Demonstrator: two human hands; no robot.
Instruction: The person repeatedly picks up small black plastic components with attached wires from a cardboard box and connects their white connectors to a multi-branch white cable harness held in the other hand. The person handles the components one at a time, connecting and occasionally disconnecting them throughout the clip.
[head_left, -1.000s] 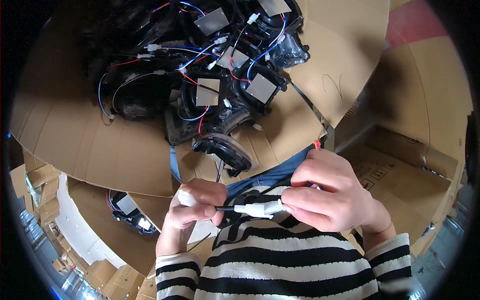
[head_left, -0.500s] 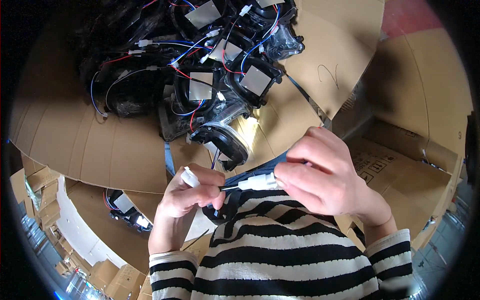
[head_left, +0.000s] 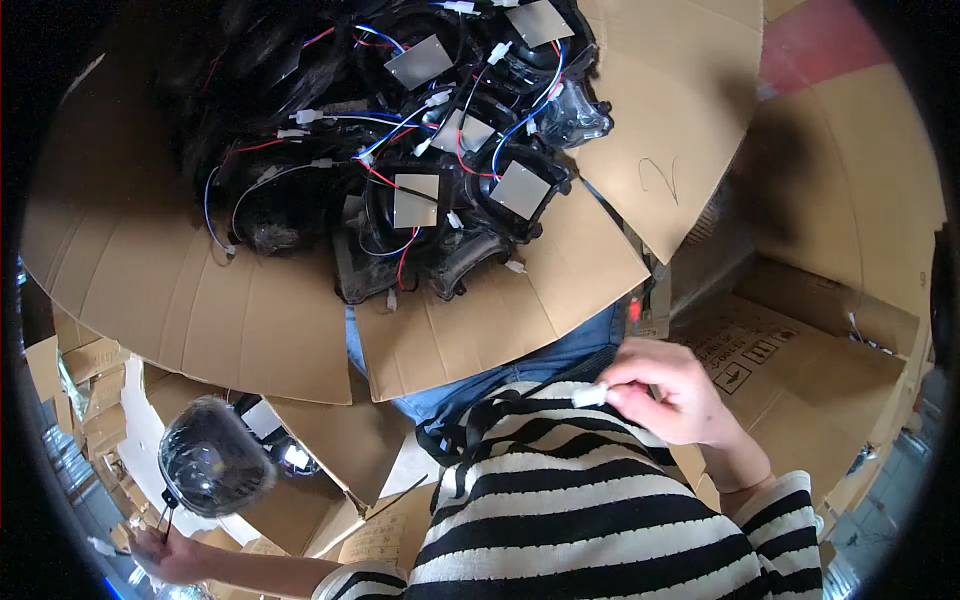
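My left hand (head_left: 168, 557) is stretched out at the lower left, closed on the thin wires of a round headlight with a clear lens (head_left: 215, 460). The headlight hangs from those wires, apart from the cardboard. A white wire connector (head_left: 101, 547) sticks out beside that hand. My right hand (head_left: 665, 390) is in front of my striped shirt, its fingers pinching a white plug connector (head_left: 589, 396). A black cable (head_left: 510, 397) runs left from near this plug across my lap. Several black headlight housings (head_left: 416, 200) with silver plates and coloured wires lie in the large carton ahead.
Wide cardboard flaps (head_left: 500, 320) spread around the pile. An open carton (head_left: 760, 340) stands at the right. At the left, another box holds a lamp (head_left: 295, 455) with a bright spot, close to the hanging headlight. Stacked cartons (head_left: 105, 400) stand farther left.
The two white connectors, joined before, are now apart. The glowing headlight has left the front flap, and one hangs unlit from my left hand, far left. My right hand has moved slightly down.
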